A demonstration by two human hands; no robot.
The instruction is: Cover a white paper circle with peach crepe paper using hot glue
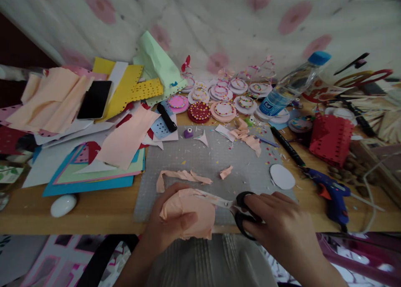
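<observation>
My left hand [167, 226] is closed around a crumpled piece of peach crepe paper [200, 214] at the front edge of the table, thumb pressed flat on top. My right hand [278, 220] grips the black loops of a pair of scissors [227, 204]. The scissors point left, with the blades along the upper edge of the crepe paper; the blade tips are partly hidden by its folds. Beyond my hands, a cut peach strip [184, 176] and a small peach scrap [226, 172] lie on the grey cutting mat [200, 153].
Paper sheets [94, 174], a phone [95, 100] and a white mouse [63, 205] are at left. Several decorated discs [199, 112] stand behind the mat. To the right are a water bottle [286, 86], a black marker [287, 146], a white disc [282, 176] and a blue glue gun [332, 193].
</observation>
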